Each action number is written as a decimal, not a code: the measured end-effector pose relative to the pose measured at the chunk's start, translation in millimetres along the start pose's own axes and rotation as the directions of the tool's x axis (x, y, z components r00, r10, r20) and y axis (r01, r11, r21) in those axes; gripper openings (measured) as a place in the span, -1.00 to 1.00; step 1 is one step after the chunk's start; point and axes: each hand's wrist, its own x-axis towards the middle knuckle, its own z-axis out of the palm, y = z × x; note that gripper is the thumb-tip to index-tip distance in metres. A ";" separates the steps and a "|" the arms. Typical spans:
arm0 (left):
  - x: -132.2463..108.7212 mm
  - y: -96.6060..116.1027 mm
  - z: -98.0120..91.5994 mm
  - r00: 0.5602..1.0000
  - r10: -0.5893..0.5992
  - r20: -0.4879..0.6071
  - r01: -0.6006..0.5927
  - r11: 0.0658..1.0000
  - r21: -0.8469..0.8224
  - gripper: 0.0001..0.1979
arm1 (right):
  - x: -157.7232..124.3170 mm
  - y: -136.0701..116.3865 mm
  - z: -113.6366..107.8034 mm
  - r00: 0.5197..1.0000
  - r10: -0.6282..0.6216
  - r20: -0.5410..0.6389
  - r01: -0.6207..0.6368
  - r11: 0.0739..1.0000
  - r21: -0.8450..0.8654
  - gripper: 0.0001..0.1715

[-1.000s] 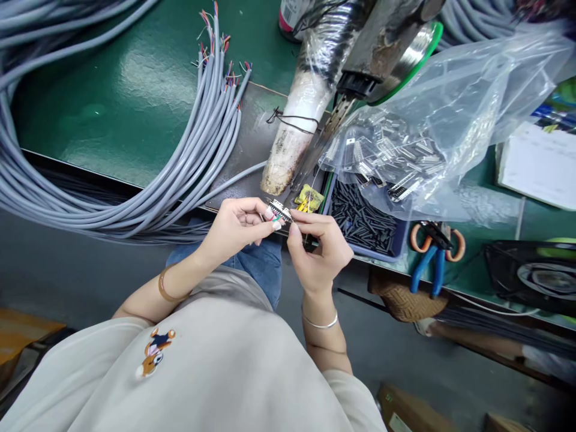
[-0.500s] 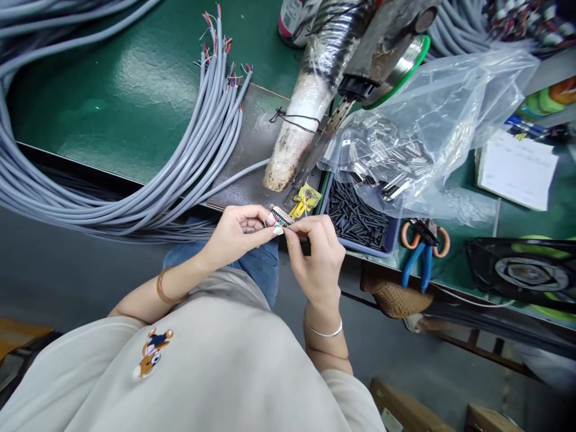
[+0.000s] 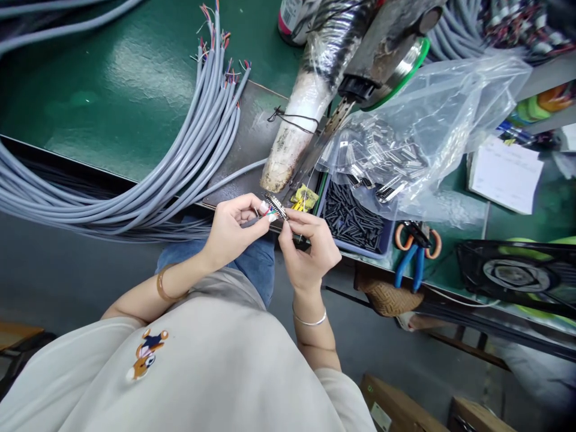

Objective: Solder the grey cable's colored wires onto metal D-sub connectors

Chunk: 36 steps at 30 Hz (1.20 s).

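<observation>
My left hand (image 3: 231,233) is closed in a pinch on the end of a grey cable (image 3: 250,222), whose thin red, green and white wires (image 3: 270,213) fan out at the fingertips. These wires reach a small metal multi-pin connector (image 3: 275,205). My right hand (image 3: 311,245) grips the connector's right end between thumb and fingers, and the connector is tilted down to the right. Just beyond stands a soldering iron (image 3: 330,129) pointing down, beside a plastic-wrapped tube (image 3: 294,132). A yellow piece (image 3: 305,198) lies behind my right fingers. Fingers partly hide the wire joints.
Grey cables (image 3: 180,162) with stripped ends curve across the left. A blue tray (image 3: 383,247) of black sleeves (image 3: 351,219) stands right of my hands, under a plastic bag (image 3: 468,102) of connectors. Further right are blue-handled cutters (image 3: 411,261), a paper pad (image 3: 506,174) and a black fan (image 3: 517,273).
The connector has turned, its right end dropping and its pin row now more visible. My right hand has shifted slightly left and down. The whole view has moved a little.
</observation>
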 end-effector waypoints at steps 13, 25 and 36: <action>6.4 2.7 2.4 0.999 0.046 -0.026 -0.044 0.996 0.080 -0.87 | 6.1 5.0 4.7 1.000 0.014 -0.013 -0.014 0.999 0.034 -0.78; 9.4 5.9 -1.2 1.000 0.024 0.013 -0.025 0.998 0.058 -0.87 | 5.0 5.6 3.8 0.998 -0.064 -0.004 0.064 0.998 -0.021 -0.77; 3.4 2.1 -1.7 0.999 -0.030 0.034 0.028 0.997 0.065 -0.84 | -1.2 6.0 -3.4 0.993 0.106 -0.043 -0.101 0.988 0.115 -0.83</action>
